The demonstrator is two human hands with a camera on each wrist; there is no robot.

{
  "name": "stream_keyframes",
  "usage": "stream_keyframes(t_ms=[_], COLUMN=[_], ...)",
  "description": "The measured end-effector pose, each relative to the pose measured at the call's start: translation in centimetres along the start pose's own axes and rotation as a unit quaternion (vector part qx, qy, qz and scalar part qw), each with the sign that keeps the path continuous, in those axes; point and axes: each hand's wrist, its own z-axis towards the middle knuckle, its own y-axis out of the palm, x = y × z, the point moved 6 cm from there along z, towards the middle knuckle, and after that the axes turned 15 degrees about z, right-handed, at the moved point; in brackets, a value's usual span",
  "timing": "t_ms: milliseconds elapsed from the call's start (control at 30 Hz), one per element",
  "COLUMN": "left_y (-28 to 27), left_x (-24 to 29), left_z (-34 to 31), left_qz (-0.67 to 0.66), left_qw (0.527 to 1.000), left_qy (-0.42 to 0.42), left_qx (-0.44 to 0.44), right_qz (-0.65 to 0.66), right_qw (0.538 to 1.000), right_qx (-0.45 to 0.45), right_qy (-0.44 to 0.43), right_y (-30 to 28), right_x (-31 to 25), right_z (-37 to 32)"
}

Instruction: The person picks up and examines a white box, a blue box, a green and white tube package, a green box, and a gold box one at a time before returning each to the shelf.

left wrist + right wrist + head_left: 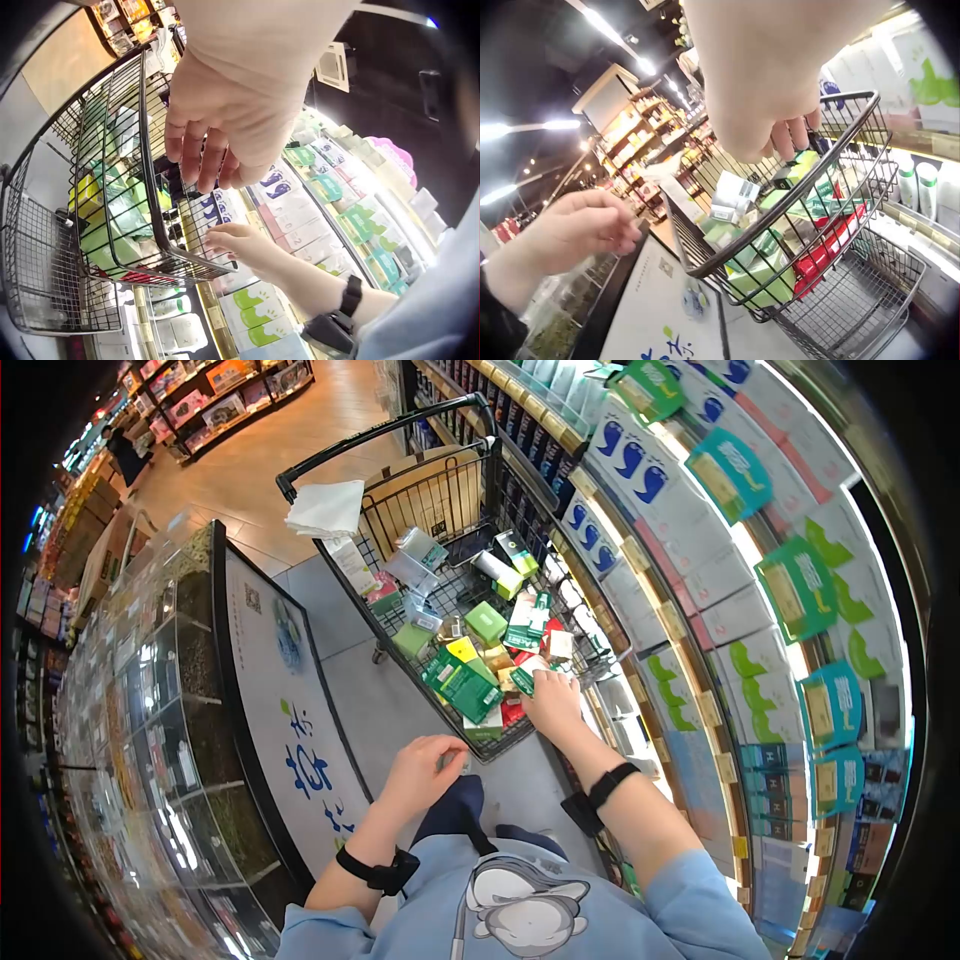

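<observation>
Right hand (552, 702), head view: over the near edge of the shopping cart (455, 592), fingers bent downward, tips at a small green box (523, 679); touching or just above, can't tell. Left hand (425, 768) outside the cart by its near left corner, fingers loosely curled, nothing in it. Dark green box (462, 686) lies tilted by the left edge, light green box (486, 622) farther in, red package (511, 712) along the near edge.

Left wrist view: left hand droops half open, no item. Right hand beside the cart rim, fingers fairly relaxed, no item visible.

Right wrist view: right hand above the near edge, fingers hanging loose, no grip seen; red package against the wires below. Step looks like handling boxes inside the cart, reach or release unclear. Next pick would call for lowering the right fingers and pinching the small green box clear of its neighbours.
</observation>
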Motion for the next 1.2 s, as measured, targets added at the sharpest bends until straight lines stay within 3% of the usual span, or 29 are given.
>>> stream_keyframes(t_ms=[67,100,167,200,233,333,367,400,433,500,533,700,767,800,833,867,900,967,1033,1200], left_y=[-0.7,-0.9,-1.0,-1.0,-0.8,0.1,-0.1,-0.3,-0.3,-1.5,-1.3,-0.9,-1.5,-0.3,1.5,1.5,1.3,2.4,2.9,5.5], left_x=[-1.4,-2.1,-3.2,-3.7,-4.0,-3.8,-2.6,-1.1,0.2,4.6,6.0,12.4,16.1,16.2,16.7,18.8,20.5,23.8,26.9,32.3], left_z=[1.2,1.7,2.8,3.4,4.0,6.2,7.3,8.1,9.1,10.7,11.3,11.5,10.5,10.5,10.2,9.4,8.9,7.5,6.1,2.5], left_qz=[-0.017,-0.034,-0.052,-0.066,-0.070,-0.081,-0.053,-0.026,-0.027,0.111,0.108,0.103,0.060,-0.174,-0.387,-0.466,-0.463,-0.500,-0.485,-0.470], left_qw=[1.000,0.999,0.997,0.996,0.995,0.995,0.998,0.994,0.993,0.969,0.966,0.921,0.909,0.952,0.910,0.862,0.861,0.815,0.808,0.790], left_qy=[-0.011,-0.021,-0.034,-0.044,-0.042,-0.022,0.039,0.100,0.109,0.192,0.206,0.324,0.363,0.248,0.108,0.097,0.110,0.082,0.103,0.121], left_qx=[-0.017,-0.028,-0.042,-0.048,-0.054,-0.062,-0.018,0.026,0.022,0.110,0.108,0.192,0.194,0.051,-0.104,-0.173,-0.182,-0.283,-0.318,-0.374], right_qz=[-0.176,-0.176,-0.143,-0.113,-0.114,0.081,0.110,0.268,0.418,0.662,0.706,0.742,0.834,0.794,0.793,0.695,0.578,0.629,0.671,0.650], right_qw=[0.983,0.983,0.959,0.948,0.947,0.973,0.968,0.939,0.884,0.689,0.649,0.622,0.538,0.600,0.600,0.696,0.772,0.736,0.699,0.699], right_qx=[0.045,0.041,-0.180,-0.226,-0.227,-0.053,-0.046,-0.006,0.037,0.068,0.055,0.097,0.033,0.058,0.072,0.164,0.254,0.241,0.234,0.294], right_qy=[0.023,0.029,0.165,0.190,0.197,0.208,0.220,0.216,0.204,0.287,0.279,0.228,0.117,0.081,0.073,0.072,0.073,0.066,0.073,0.055], right_y=[2.3,2.6,4.7,5.0,4.6,-2.2,-5.4,-5.3,-7.0,-12.1,-13.6,-21.1,-24.3,-25.2,-25.7,-27.0,-28.5,-30.0,-30.8,-33.5], right_x=[0.4,0.4,2.9,3.6,4.1,2.2,0.6,2.8,2.4,-1.1,-1.7,-3.7,-4.9,-3.3,-3.0,-2.3,-2.0,-2.7,-2.3,-0.5], right_z=[1.5,2.4,3.6,4.1,4.2,4.6,4.3,3.5,3.0,0.0,-1.1,-7.2,-9.7,-11.5,-12.9,-14.5,-16.3,-19.0,-21.6,-28.3])
